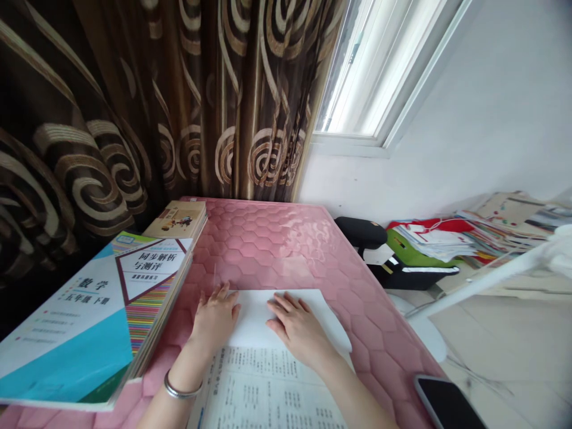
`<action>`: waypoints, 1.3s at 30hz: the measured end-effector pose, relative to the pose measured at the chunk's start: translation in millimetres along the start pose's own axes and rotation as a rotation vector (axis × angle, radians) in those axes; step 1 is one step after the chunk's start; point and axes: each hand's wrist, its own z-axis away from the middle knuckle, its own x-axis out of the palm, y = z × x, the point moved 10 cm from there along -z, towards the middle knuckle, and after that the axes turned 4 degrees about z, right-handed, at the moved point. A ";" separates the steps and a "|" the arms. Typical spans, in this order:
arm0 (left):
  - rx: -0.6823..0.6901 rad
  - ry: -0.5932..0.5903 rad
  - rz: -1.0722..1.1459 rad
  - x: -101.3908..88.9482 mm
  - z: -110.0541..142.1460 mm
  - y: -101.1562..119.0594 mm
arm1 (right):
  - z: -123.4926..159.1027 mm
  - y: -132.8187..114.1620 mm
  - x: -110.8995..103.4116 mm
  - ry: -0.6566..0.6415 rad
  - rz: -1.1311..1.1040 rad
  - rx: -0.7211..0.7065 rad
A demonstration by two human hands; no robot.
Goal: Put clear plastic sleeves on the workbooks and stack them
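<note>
A blank white sheet (257,322) lies across the upper part of an open printed book (268,393) on the pink table. My left hand (215,319) rests at the sheet's left edge, its fingers stretched forward and slightly apart. A silver bangle (182,388) circles that wrist. On the right part of the same sheet lies my right hand (297,328), palm down, fingers spread. Neither hand grips anything. The lower part of the book shows columns of print; its upper part is hidden by the sheet.
Left of my hands is a stack of workbooks (89,333), with smaller books (181,220) behind it. A phone (449,402) lies at the table's (250,232) right edge. Beyond that edge stand a white lamp arm (482,283) and piled papers (440,241). A patterned curtain (250,107) hangs behind.
</note>
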 end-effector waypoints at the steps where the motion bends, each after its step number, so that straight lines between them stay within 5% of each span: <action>1: -0.005 -0.001 -0.001 0.4 -0.1 -0.3 | 0.1 0.1 0.2 0.001 0.002 0.000; 20: -0.021 -0.033 -0.020 -0.3 0.4 0.5 | -0.2 -2.0 -2.4 0.009 0.005 -0.008; 39: -0.025 -0.235 0.016 22.6 -9.3 8.2 | 0.6 -0.4 -11.5 0.095 0.022 -0.024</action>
